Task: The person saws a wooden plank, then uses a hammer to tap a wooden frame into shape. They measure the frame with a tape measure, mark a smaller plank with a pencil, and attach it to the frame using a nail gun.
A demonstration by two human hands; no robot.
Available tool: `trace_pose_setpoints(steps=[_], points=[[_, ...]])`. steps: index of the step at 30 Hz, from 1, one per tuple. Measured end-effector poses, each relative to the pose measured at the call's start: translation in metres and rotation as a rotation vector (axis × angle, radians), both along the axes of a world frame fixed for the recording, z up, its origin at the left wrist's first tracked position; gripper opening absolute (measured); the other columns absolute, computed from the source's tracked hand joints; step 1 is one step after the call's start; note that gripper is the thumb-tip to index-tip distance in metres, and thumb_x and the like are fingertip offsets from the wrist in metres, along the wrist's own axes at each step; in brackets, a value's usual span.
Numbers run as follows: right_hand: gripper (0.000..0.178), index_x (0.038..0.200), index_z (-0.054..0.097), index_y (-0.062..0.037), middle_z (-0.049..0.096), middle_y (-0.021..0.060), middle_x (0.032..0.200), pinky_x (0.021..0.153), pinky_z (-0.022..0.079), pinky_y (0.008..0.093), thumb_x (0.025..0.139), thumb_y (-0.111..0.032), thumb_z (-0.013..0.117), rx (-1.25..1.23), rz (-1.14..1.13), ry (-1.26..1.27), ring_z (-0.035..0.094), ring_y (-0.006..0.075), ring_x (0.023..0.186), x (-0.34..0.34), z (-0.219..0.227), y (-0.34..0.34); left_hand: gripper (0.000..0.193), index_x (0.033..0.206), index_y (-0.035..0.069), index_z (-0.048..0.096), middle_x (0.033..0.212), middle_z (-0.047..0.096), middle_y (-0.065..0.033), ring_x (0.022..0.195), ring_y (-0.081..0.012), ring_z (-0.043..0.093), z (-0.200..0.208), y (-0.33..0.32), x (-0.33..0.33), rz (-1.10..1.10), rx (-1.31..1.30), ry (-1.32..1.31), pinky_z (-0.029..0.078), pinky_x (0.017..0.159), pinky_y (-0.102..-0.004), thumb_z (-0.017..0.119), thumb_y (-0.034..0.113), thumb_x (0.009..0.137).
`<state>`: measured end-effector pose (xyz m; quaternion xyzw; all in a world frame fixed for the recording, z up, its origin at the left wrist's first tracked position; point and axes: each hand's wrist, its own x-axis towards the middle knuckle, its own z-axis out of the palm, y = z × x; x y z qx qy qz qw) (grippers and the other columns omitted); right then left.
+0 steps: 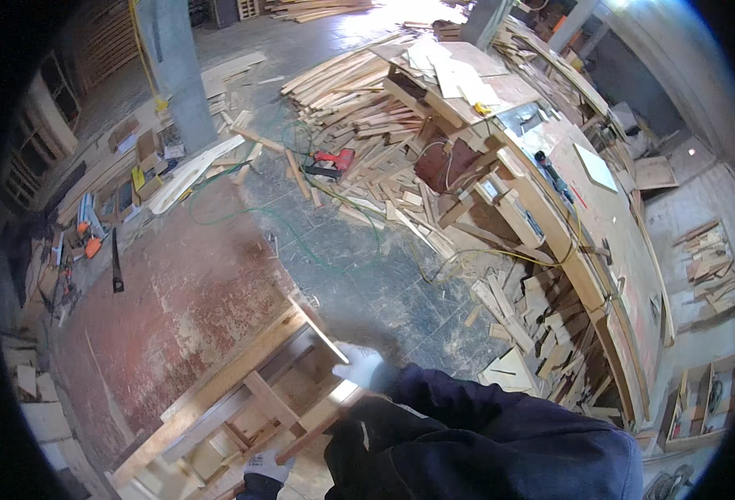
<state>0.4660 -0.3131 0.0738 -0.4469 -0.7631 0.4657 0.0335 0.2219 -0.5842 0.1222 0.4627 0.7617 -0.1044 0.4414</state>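
A wooden frame (242, 383) made of nailed slats lies tilted at the edge of a reddish worktable (167, 308). My right hand (359, 367), in a white glove with a dark sleeve, grips the frame's near right corner. My left hand (266, 468), also gloved, holds the frame's lower rail near the bottom edge of the view. The hands look blurred.
A hand saw (116, 262) lies on the worktable's far left. A red power tool (334, 162) and green cable (259, 212) lie on the floor by a big heap of wood offcuts (384, 142). A long workbench (584, 208) curves along the right. A concrete pillar (176, 67) stands behind.
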Motion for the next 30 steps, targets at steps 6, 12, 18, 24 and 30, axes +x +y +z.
trace_pose_setpoints(steps=[6,12,18,24,30], points=[[0.066,0.138,0.053,-0.0059,0.062,0.0240,0.126,0.101,0.046,0.0420,0.086,-0.045,0.064,-0.110,-0.135,-0.004,0.060,0.0365,0.118,0.031,-0.031,-0.025,0.046,0.098,0.014,0.073,0.091,0.072,-0.0151,0.088,-0.0354,0.069,0.012,0.025,0.017,-0.040,0.001,0.061,0.053,0.078,-0.0471,0.067,0.055,0.080],[0.059,0.132,0.058,-0.0062,0.064,0.0212,0.125,0.099,0.047,0.0418,0.087,-0.043,0.066,-0.115,-0.398,0.106,0.061,0.0365,0.116,0.009,-0.041,-0.032,0.045,0.092,0.012,0.072,0.085,0.071,-0.0144,0.081,-0.0359,0.068,-0.011,0.016,0.022,0.013,0.074,0.177,0.053,0.074,-0.0468,0.070,0.055,0.078],[0.059,0.127,0.060,-0.0042,0.066,0.0219,0.118,0.098,0.048,0.0420,0.087,-0.047,0.065,-0.062,-0.233,0.316,0.063,0.0352,0.112,-0.070,-0.009,0.030,0.045,0.083,0.009,0.071,0.077,0.069,-0.0150,0.072,-0.0365,0.067,-0.065,-0.010,-0.034,0.086,0.384,0.283,0.052,0.067,-0.0475,0.073,0.053,0.077],[0.061,0.127,0.060,-0.0011,0.066,0.0232,0.118,0.097,0.049,0.0406,0.086,-0.047,0.066,-0.016,-0.130,0.391,0.064,0.0349,0.112,-0.207,0.021,0.088,0.045,0.082,0.007,0.071,0.080,0.070,-0.0198,0.071,-0.0358,0.067,-0.061,0.017,-0.156,0.139,0.450,0.243,0.053,0.063,-0.0451,0.074,0.052,0.078],[0.040,0.124,0.065,-0.0074,0.070,0.0173,0.114,0.093,0.050,0.0372,0.093,-0.032,0.061,0.024,-0.249,0.328,0.066,0.0294,0.106,-0.157,-0.040,0.144,0.055,0.101,0.008,0.072,0.092,0.072,-0.0214,0.093,-0.0391,0.069,-0.047,0.110,-0.162,0.364,0.217,0.236,0.053,0.083,-0.0480,0.067,0.058,0.080]])
